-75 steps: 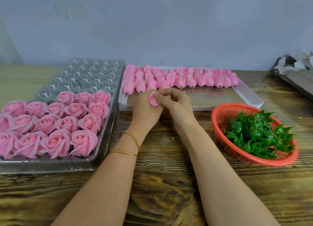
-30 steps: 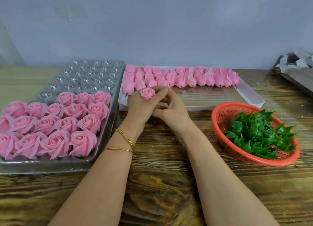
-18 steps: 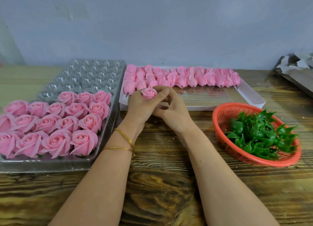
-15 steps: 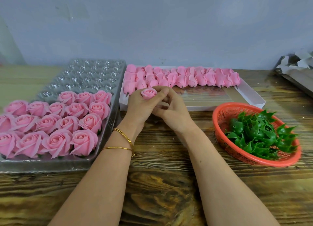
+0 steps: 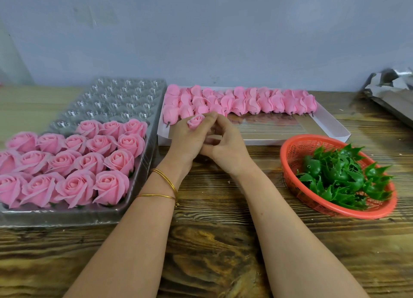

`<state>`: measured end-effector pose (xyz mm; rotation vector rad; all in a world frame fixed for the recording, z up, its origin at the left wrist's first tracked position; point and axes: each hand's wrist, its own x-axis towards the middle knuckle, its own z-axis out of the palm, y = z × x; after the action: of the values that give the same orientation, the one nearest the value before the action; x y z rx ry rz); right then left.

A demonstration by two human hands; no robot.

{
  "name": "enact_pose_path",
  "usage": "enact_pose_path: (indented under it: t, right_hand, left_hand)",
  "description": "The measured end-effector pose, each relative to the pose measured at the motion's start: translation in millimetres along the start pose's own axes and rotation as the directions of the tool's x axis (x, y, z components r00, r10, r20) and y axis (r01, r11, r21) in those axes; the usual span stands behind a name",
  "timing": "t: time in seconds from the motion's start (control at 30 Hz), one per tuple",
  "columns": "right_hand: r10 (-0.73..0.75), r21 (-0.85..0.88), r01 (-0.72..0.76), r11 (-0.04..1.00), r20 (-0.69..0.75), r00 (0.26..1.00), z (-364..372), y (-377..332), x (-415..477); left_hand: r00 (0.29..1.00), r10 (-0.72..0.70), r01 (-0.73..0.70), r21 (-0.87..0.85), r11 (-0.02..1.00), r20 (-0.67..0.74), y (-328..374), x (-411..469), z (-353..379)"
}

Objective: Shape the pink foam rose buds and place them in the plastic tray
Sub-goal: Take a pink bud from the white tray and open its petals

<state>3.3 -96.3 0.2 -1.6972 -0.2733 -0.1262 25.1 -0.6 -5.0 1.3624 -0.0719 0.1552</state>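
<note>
The little pink foam rose bud [image 5: 196,121] is small and round, with its petals wrapped tight and its top turned up so you can see the curl in the middle. It sits at the top of the left hand [image 5: 186,141], pinched in the fingers, up over the near edge of the white box [image 5: 326,124]. The right hand [image 5: 226,149] is pushed up against the left hand with its fingers bent, and I cannot tell if it holds the bud too. A little while ago the bud was lower down between the hands and lay on its side; now it is higher and faces up. The clear plastic tray [image 5: 118,96] is on the left, with big open pink roses [image 5: 110,186] filling its near end. More closed buds [image 5: 263,101] lie in rows in the white box. A red basket [image 5: 290,154] on the right holds green leaf pieces [image 5: 342,174].
</note>
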Motion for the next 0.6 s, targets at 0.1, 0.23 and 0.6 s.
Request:
enact_pose_path:
  t: [0.1,0.23,0.6]
  right_hand:
    - [-0.015,-0.013,0.014,1.0,-0.025,1.0,0.9,2.2,1.0]
    - [-0.032,-0.016,0.032,0.999,-0.019,0.999,0.9,4.0,2.1]
    - [-0.032,0.013,0.032,0.999,0.071,0.997,-0.1,1.2,-1.3]
  left_hand:
    - [1.0,0.011,-0.011,-0.013,1.0,0.021,0.9,-1.3,1.1]
    - [0.998,0.04,-0.041,0.016,0.999,0.052,0.2,-2.3,-0.8]
    - [0.996,0.05,-0.053,0.04,0.998,0.07,-1.4,0.8,-6.6]
